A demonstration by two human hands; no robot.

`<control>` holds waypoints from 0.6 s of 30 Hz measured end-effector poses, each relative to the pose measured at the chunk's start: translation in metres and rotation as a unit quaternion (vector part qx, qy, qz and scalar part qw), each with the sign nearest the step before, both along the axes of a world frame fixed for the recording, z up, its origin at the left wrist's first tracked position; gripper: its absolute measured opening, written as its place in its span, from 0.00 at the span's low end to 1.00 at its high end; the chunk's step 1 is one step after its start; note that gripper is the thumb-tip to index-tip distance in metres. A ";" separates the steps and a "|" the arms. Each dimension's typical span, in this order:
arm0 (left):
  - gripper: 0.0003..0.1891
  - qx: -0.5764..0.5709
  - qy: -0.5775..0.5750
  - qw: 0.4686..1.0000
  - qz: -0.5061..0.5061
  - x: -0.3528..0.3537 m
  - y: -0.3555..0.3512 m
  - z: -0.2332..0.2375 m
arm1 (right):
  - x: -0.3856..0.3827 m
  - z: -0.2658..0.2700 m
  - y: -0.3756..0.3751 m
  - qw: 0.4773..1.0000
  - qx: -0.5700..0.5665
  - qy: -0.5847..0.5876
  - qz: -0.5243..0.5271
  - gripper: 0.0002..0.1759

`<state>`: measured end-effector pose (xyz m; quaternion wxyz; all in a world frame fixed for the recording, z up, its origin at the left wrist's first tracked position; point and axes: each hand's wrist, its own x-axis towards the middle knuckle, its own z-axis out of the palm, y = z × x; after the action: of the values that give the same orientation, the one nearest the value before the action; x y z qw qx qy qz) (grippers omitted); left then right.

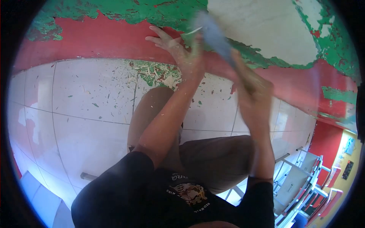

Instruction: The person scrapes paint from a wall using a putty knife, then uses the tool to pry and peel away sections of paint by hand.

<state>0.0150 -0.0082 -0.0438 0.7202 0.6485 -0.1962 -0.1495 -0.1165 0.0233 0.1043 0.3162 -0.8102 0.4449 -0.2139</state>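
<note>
My right hand grips the handle of a metal scraper, whose blurred blade lies against the wall where green paint has peeled off over a red band. My left hand is spread on the red band just left of the blade, its thumb touching the blade. A bare white patch of wall shows to the right of the scraper.
Paint flakes litter the white tiled floor at the foot of the wall. My knees in brown shorts are bent below my arms. Metal-framed chairs stand at the lower right.
</note>
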 end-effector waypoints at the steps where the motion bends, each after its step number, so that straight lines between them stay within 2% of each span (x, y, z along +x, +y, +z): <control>1: 0.67 0.006 -0.003 1.000 -0.015 -0.006 0.006 0.000 | 0.010 -0.006 0.005 1.000 0.006 -0.003 -0.015 0.25; 2: 0.61 -0.115 0.085 0.990 -0.014 -0.010 0.011 0.003 | 0.025 -0.012 0.009 0.998 -0.036 0.026 0.035 0.24; 3: 0.55 -0.240 0.172 0.956 -0.006 -0.008 0.014 0.010 | 0.035 -0.012 0.008 0.990 -0.086 0.054 0.094 0.24; 4: 0.55 -0.245 0.165 0.955 -0.016 -0.008 0.024 0.007 | 0.036 -0.011 0.009 0.991 -0.092 0.047 0.087 0.24; 6: 0.47 -0.200 0.268 0.940 -0.063 -0.012 0.049 -0.024 | 0.038 -0.016 0.010 0.989 -0.081 -0.027 0.125 0.23; 8: 0.45 -0.199 0.247 0.945 -0.076 -0.012 0.063 -0.044 | 0.038 -0.010 0.019 0.987 -0.082 -0.010 0.137 0.24; 10: 0.43 -0.194 0.225 0.949 -0.103 -0.004 0.065 -0.044 | 0.030 -0.006 0.030 0.988 -0.083 0.006 0.132 0.24; 12: 0.39 -0.193 0.282 0.935 -0.090 0.006 0.065 -0.034 | 0.019 0.000 0.039 0.989 -0.056 0.024 0.136 0.24; 13: 0.39 -0.205 0.275 0.934 -0.098 0.012 0.069 -0.033 | 0.014 0.005 0.044 0.989 -0.070 0.019 0.132 0.24; 15: 0.37 -0.103 0.293 0.935 -0.174 0.036 0.092 -0.036 | 0.004 0.017 0.058 0.985 -0.100 -0.015 0.137 0.24; 17: 0.31 0.019 0.172 0.932 -0.319 0.078 0.123 -0.072 | -0.002 0.041 0.071 0.982 -0.124 -0.034 0.135 0.25; 18: 0.30 0.052 0.128 0.899 -0.415 0.106 0.135 -0.073 | -0.006 0.053 0.078 0.981 -0.135 -0.045 0.134 0.25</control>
<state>0.1213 0.1264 -0.1167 0.5767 0.5199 -0.3457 -0.5269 -0.1222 0.1014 0.1571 0.2493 -0.8874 0.2845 -0.2637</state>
